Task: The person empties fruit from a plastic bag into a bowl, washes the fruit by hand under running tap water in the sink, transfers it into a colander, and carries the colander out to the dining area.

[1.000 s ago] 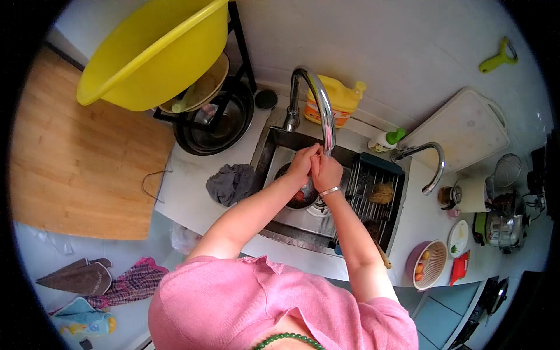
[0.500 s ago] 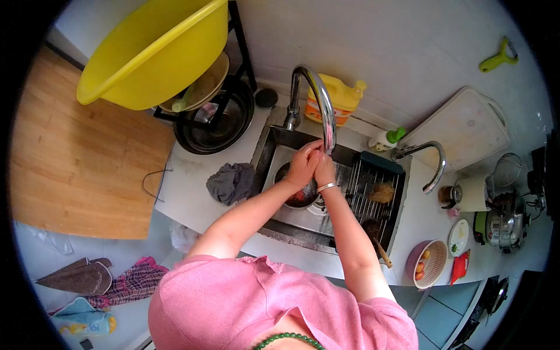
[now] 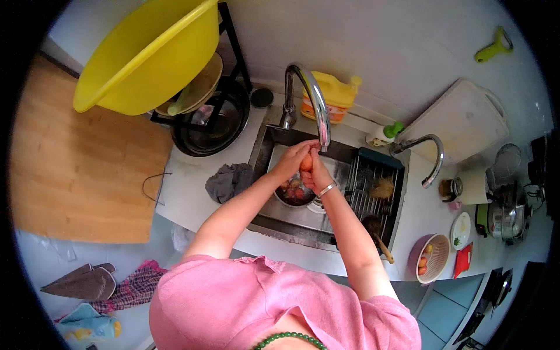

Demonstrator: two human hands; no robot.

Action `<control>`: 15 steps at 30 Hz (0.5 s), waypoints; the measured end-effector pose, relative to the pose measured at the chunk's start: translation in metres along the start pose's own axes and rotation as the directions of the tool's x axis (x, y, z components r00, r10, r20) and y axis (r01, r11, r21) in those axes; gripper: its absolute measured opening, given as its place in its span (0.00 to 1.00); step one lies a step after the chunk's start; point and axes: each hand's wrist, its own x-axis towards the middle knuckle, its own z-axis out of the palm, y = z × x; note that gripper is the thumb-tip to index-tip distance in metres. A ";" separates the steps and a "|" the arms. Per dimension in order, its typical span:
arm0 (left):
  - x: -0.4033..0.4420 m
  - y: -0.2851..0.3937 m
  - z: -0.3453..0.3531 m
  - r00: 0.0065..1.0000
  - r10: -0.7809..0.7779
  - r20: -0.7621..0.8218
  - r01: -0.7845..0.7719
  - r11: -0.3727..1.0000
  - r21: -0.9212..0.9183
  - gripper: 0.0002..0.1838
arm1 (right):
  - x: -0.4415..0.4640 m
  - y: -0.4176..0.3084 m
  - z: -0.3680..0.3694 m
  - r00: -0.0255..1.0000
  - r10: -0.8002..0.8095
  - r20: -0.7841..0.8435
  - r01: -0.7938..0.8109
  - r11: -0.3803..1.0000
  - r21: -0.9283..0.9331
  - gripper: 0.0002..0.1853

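Orange-red rounded item (image 3: 306, 163), one of it, sits cupped between the person's two hands, over the sink (image 3: 291, 219) and just beside the mouth of the curved tap (image 3: 319, 106). What shows of it looks slightly longer along the line from the person toward the wall, but fingers cover its ends, so I can't tell its true long axis. The grip is a shared one: the left hand (image 3: 290, 161) curls round it from one side, the right hand (image 3: 318, 176), a bracelet on that wrist, closes on it from the other. Below them in the sink stands one round bowl (image 3: 294, 206) with several reddish pieces, too overlapped to count. Beside it I see one wire rack (image 3: 359, 201). I count two taps, the second tap (image 3: 438, 153) farther right. On the bench (image 3: 186, 192) are one grey cloth (image 3: 229, 182), one yellow jug (image 3: 341, 93), one plate (image 3: 461, 229), one red packet (image 3: 462, 261) and one basket (image 3: 438, 256) holding at least three rounded things, two orange, one yellowish.
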 end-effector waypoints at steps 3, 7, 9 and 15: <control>0.000 -0.026 -0.014 0.992 -0.085 -0.098 0.074 0.990 -0.116 0.20 | 0.006 0.015 -0.003 0.862 -0.507 0.028 0.434 0.707 -0.559 0.15; 0.002 -0.039 -0.031 0.893 -0.296 -0.339 0.180 0.925 -0.335 0.26 | -0.025 0.009 0.000 0.711 -0.662 0.238 0.427 0.136 -0.894 0.17; 0.000 -0.036 -0.031 0.903 -0.295 -0.313 0.201 0.933 -0.298 0.27 | -0.053 -0.002 0.001 0.753 -0.599 0.272 0.272 -0.094 -0.958 0.22; 0.007 -0.050 -0.047 0.886 -0.306 -0.348 0.197 0.928 -0.315 0.26 | -0.131 -0.007 -0.078 0.558 -0.827 0.070 0.151 0.018 -0.988 0.21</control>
